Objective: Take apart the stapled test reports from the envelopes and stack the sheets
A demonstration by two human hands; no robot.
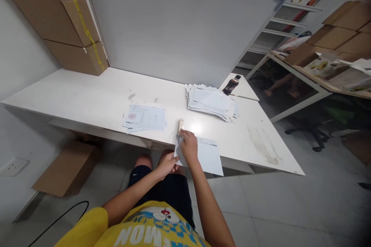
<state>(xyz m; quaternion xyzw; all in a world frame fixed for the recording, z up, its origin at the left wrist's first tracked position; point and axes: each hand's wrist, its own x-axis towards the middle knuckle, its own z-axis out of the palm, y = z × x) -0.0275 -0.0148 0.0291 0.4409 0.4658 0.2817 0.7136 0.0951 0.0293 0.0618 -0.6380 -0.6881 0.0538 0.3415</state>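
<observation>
Head view: the left forearm slants in from lower left, and the left hand (168,165) pinches the white envelope (208,162) at its near left corner, thumb on top. The right forearm reaches up and inward; the right hand (189,147), palm down, has its fingers curled around the near end of a pale block (180,124) by the envelope's left edge. The envelope overhangs the front edge of the white table (171,133). Leftward and beyond those fingers lie printed papers (147,118); tabletop separates them from the block. Farther, rightward, sits a paper pile (209,100), then a dark bottle (232,85) beside the upright board (179,27).
</observation>
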